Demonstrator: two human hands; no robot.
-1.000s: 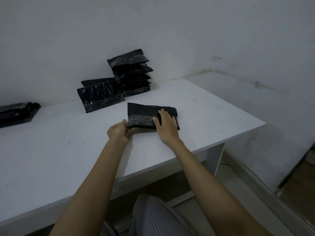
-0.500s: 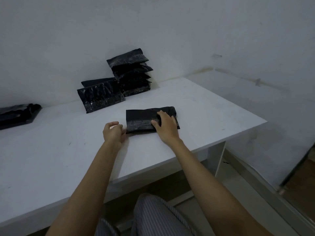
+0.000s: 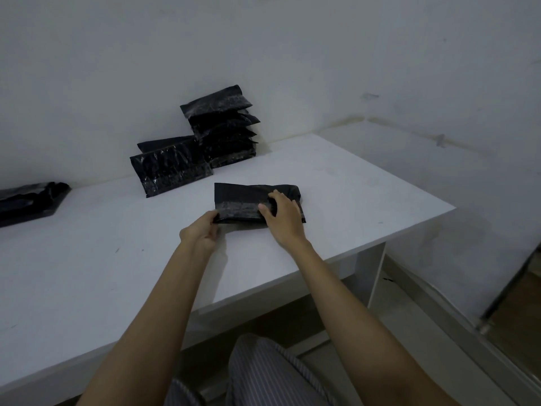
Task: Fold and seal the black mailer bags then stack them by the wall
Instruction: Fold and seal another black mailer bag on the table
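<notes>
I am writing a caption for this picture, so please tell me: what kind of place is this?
Probably a small packing corner in a plain room, not a proper warehouse. A bare white table stands against unpainted-looking walls, finished black mailer bags are stacked by the wall, and both hands work on one more bag.

Dim, bluish light, soft shadows under the forearms, mild wide-angle bending at the edges, slight softness throughout.
</notes>
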